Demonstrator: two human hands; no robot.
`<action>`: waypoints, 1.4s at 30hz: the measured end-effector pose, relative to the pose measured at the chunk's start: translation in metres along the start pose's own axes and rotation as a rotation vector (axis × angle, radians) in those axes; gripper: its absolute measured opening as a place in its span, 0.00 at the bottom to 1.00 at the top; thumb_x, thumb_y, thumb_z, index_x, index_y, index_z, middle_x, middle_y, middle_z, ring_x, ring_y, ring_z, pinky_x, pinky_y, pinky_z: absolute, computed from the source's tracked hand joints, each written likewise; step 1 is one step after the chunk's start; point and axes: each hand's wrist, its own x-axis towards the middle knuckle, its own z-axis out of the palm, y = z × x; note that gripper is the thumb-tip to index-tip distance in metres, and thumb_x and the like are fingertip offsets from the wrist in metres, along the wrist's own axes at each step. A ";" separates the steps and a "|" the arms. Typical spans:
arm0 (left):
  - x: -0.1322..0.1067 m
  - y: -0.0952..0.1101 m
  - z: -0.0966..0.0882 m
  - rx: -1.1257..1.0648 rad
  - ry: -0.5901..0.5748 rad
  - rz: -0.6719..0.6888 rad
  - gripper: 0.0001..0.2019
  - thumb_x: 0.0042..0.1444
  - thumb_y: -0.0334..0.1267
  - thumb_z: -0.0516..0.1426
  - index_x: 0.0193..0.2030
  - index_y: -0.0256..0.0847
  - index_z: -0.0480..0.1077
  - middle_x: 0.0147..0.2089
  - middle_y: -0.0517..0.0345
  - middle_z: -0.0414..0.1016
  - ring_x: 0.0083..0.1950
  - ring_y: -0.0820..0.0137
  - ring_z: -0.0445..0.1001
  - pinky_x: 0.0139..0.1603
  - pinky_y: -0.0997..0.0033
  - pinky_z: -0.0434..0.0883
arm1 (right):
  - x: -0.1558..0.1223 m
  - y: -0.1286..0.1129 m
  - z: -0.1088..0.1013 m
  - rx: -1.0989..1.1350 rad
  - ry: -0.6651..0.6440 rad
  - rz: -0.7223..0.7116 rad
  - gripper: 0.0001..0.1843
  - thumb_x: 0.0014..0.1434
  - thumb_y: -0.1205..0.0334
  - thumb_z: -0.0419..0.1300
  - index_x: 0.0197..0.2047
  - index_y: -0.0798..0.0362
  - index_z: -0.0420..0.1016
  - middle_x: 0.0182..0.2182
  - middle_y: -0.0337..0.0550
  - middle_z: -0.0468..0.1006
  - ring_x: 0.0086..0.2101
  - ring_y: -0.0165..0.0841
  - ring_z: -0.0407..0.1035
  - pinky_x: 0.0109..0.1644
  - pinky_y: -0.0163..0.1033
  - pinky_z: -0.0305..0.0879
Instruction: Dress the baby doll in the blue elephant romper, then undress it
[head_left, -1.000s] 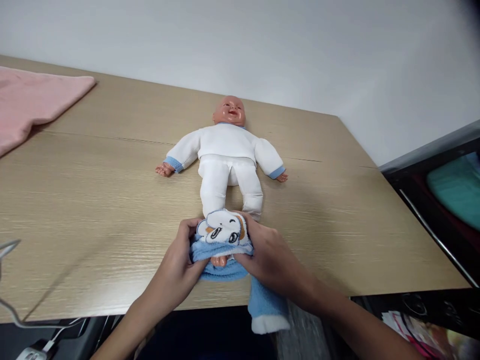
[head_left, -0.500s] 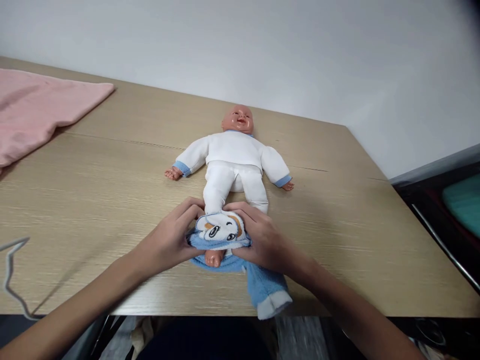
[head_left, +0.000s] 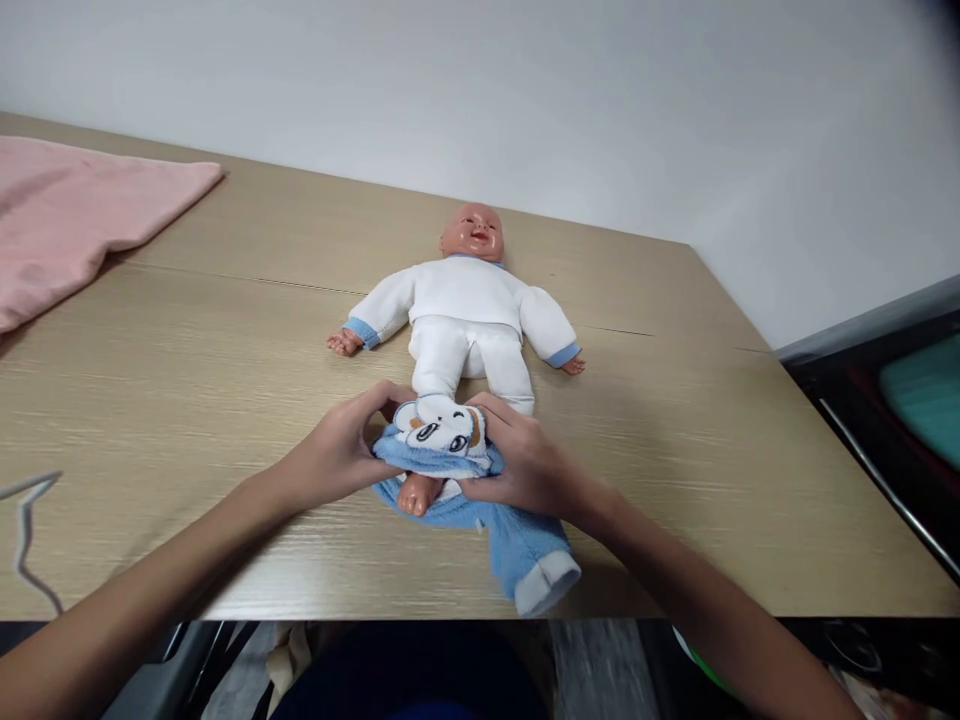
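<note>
A baby doll (head_left: 465,310) in white clothes lies on its back on the wooden table (head_left: 187,380), head towards the wall. Blue fleece trousers (head_left: 517,545) with a white cartoon patch are bunched around its left leg, and one bare foot sticks out of the bunched fabric. My left hand (head_left: 341,455) grips the bunched waistband on the left side. My right hand (head_left: 525,465) grips it on the right. The other trouser leg, with a white cuff, trails towards the table's front edge.
A pink cloth (head_left: 67,215) lies at the table's far left. A white cable (head_left: 26,530) curls over the front left edge. At the right, a dark bin holds something teal (head_left: 926,395). A white wall stands behind the table.
Both hands have slid the bunched trousers further up the doll's leg, away from me. More of the bare foot now shows below the fabric.
</note>
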 end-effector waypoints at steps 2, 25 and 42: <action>-0.001 -0.006 0.003 -0.049 -0.002 -0.011 0.21 0.65 0.41 0.71 0.60 0.46 0.71 0.53 0.59 0.81 0.50 0.66 0.81 0.50 0.69 0.77 | -0.001 0.002 0.001 -0.002 0.018 -0.004 0.21 0.61 0.64 0.75 0.50 0.49 0.70 0.46 0.43 0.75 0.44 0.40 0.75 0.46 0.44 0.77; 0.013 -0.011 -0.021 0.018 -0.145 0.032 0.11 0.72 0.45 0.64 0.52 0.40 0.76 0.46 0.56 0.80 0.45 0.66 0.77 0.44 0.71 0.74 | 0.016 0.013 -0.027 0.224 -0.049 0.167 0.20 0.61 0.48 0.81 0.44 0.53 0.81 0.35 0.34 0.83 0.34 0.31 0.71 0.38 0.36 0.66; 0.016 0.000 -0.031 -0.079 -0.148 -0.050 0.13 0.72 0.51 0.65 0.51 0.44 0.76 0.48 0.54 0.79 0.49 0.61 0.78 0.51 0.62 0.76 | -0.024 0.000 -0.059 0.233 -0.059 0.257 0.09 0.74 0.54 0.70 0.44 0.50 0.80 0.37 0.37 0.79 0.38 0.33 0.71 0.46 0.38 0.66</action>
